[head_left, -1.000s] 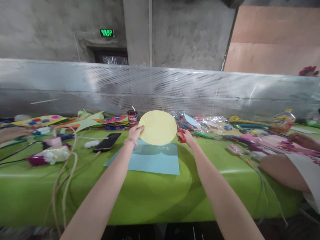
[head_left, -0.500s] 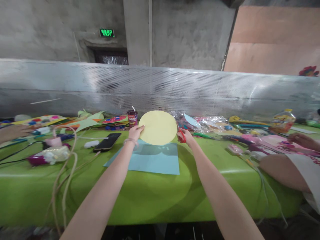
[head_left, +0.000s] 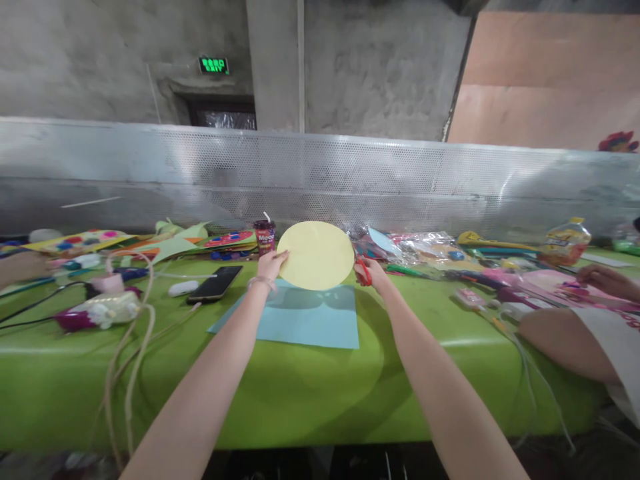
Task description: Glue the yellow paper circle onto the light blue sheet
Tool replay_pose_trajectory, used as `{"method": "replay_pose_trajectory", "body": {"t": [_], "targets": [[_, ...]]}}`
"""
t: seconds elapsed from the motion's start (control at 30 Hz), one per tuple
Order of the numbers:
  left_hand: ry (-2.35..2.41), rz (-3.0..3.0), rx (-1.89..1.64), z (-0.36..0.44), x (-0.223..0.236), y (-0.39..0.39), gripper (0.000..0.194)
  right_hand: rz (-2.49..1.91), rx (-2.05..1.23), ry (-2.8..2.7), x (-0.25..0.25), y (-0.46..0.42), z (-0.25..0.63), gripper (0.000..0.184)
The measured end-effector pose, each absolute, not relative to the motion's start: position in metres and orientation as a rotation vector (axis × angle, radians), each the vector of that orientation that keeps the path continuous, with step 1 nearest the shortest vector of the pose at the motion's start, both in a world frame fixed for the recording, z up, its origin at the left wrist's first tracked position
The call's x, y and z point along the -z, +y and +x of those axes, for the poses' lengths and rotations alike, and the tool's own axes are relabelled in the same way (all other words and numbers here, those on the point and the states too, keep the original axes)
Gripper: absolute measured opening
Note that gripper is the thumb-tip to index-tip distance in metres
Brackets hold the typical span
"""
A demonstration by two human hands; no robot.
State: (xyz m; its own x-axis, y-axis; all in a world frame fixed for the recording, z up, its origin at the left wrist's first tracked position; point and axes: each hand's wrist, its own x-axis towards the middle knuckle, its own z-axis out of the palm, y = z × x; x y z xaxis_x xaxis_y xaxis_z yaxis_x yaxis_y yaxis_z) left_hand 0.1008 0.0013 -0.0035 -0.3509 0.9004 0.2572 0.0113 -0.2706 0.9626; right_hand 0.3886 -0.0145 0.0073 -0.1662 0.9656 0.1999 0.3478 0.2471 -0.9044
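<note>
Left grip [head_left: 271,265] pinching left edge of yellow paper disc [head_left: 316,255], thumb in front, disc held upright above blue sheet [head_left: 300,319] on green surface [head_left: 310,393]. Right grip [head_left: 371,272] closed around red scissors [head_left: 363,271], pressed at right rim of disc; blades mostly hidden behind paper, cannot tell if open or closed.

For good trimming, probably: keep disc taut betw. both grips, turn paper w/ left grip instead of twisting scissors, take short snips along curve, keep left fingers away from blade line. Judgement only, cut line itself not visible.

Containers: dark red cup [head_left: 265,236] just beyond left grip, straw or stick standing in it, contents not visible. Clear plastic bags [head_left: 425,247] beyond right grip, holding coloured craft pieces, details too small. Yellow-capped bottle [head_left: 567,241] far to right of right grip, orange-ish inside.

Black phone [head_left: 215,283] lying left of left grip. Other person's arm [head_left: 565,340] resting far right, apart from both grips.
</note>
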Motion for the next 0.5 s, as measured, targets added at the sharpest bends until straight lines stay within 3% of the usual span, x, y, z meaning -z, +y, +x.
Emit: {"method": "replay_pose_trajectory", "body": {"t": [0.5], "targets": [[1.308, 1.18, -1.718, 0.1023, 0.0016, -0.0013, 0.024, -1.241, -0.93, -1.638, -0.0082, -0.0129, 0.3875, 0.022]]}}
